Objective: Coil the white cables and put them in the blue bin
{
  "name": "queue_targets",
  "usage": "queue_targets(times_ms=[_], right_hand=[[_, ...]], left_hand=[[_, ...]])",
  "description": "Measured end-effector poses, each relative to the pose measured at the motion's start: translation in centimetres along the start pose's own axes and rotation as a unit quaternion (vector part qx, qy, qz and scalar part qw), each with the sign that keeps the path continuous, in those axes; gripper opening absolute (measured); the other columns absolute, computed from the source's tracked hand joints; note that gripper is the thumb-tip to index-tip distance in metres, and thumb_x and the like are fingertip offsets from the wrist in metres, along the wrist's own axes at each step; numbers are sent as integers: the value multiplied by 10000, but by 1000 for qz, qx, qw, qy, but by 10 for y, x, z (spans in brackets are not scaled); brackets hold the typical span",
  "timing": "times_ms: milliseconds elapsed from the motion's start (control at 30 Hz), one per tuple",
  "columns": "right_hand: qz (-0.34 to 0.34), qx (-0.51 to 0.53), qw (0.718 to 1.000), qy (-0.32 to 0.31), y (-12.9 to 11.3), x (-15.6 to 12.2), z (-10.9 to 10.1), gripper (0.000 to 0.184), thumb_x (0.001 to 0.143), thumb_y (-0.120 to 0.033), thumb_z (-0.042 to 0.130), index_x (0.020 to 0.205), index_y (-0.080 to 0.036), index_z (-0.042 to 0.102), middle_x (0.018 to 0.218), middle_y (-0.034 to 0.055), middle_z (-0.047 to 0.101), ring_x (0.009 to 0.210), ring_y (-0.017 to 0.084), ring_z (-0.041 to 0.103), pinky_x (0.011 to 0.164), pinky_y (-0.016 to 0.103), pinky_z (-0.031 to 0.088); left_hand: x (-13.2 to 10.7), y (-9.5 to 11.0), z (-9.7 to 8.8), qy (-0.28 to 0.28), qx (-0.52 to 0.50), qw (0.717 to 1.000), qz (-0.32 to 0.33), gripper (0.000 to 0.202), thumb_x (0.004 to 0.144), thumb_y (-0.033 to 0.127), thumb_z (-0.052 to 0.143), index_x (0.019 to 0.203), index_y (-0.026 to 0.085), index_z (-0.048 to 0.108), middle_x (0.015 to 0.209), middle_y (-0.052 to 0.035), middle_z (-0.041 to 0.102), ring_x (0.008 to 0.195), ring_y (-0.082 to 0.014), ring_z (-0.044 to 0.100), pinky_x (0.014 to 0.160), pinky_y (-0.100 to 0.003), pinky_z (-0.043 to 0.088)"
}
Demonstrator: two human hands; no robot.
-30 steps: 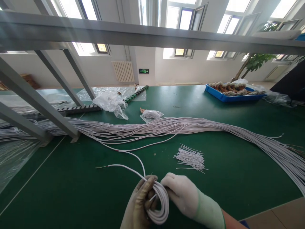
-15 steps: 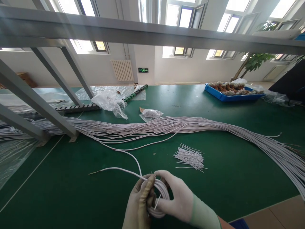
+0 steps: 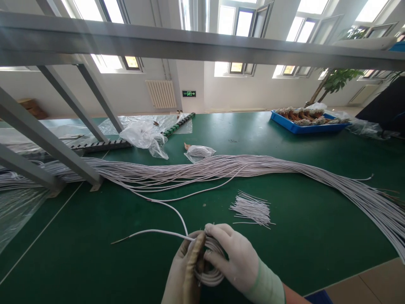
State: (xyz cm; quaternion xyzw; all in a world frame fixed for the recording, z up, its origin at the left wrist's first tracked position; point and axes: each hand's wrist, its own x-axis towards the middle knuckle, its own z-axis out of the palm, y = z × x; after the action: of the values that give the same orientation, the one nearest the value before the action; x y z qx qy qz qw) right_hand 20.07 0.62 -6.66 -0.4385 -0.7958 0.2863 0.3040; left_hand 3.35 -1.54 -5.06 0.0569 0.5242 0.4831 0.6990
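Note:
Just above the green table, both my gloved hands are on a coil of white cable (image 3: pixel 212 276). My left hand (image 3: pixel 186 268) grips the coil's left side, its thumb pressed over the windings. My right hand (image 3: pixel 236 257) has its thumb and fingers closed near the top and inside of the ring; a short tie seen there earlier is now mostly hidden. From the coil a cable end (image 3: pixel 148 231) with a bare tip runs out to the left. Another length of cable (image 3: pixel 175 211) rises toward the long bundle. Right of my hands lies a pile of short white ties (image 3: pixel 251 208).
A long bundle of white cables (image 3: pixel 247 164) crosses the green table (image 3: pixel 316 219). Behind it are a small plastic bag (image 3: pixel 200 153), crumpled plastic (image 3: pixel 142 135) and a blue tray (image 3: pixel 299 129) of brown-and-white parts. Grey metal posts (image 3: pixel 76 158) stand at left, below a crossbar (image 3: pixel 202 45).
My right hand has shifted slightly, its thumb moving up into the ring, and the white tie end there is no longer plain to see. The loose cable end has dropped a little leftward.

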Motion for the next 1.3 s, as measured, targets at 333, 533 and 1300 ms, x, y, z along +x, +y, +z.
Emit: queue_targets(times_ms=[333, 533, 1300], right_hand=[[-40, 30, 997, 57, -5, 2, 2, 281, 1043, -276, 572, 1223, -166, 757, 1103, 100, 774, 968, 217, 732, 874, 318, 623], [-11, 60, 994, 91, -3, 3, 1, 247, 1015, -251, 611, 1136, -160, 805, 1000, 87, 789, 870, 180, 754, 796, 243, 618], [-113, 133, 984, 29, 6, 0, -23, 130, 954, -160, 684, 1028, -225, 769, 933, 38, 665, 809, 154, 632, 711, 267, 498]], left_hand=[[6, -10, -3, -15, 0, 1000, 22, 157, 749, 204, 870, 873, 187, 777, 515, 13, 577, 439, -88, 489, 428, -163, 332], [4, -20, 1, -58, -15, 997, 51, 389, 621, 373, 985, 891, 168, 795, 569, -2, 630, 454, -69, 487, 449, -170, 393], [-4, -33, -13, -58, 20, 995, 77, 354, 697, 394, 905, 984, 237, 772, 744, -22, 669, 528, -126, 563, 498, -247, 488]])
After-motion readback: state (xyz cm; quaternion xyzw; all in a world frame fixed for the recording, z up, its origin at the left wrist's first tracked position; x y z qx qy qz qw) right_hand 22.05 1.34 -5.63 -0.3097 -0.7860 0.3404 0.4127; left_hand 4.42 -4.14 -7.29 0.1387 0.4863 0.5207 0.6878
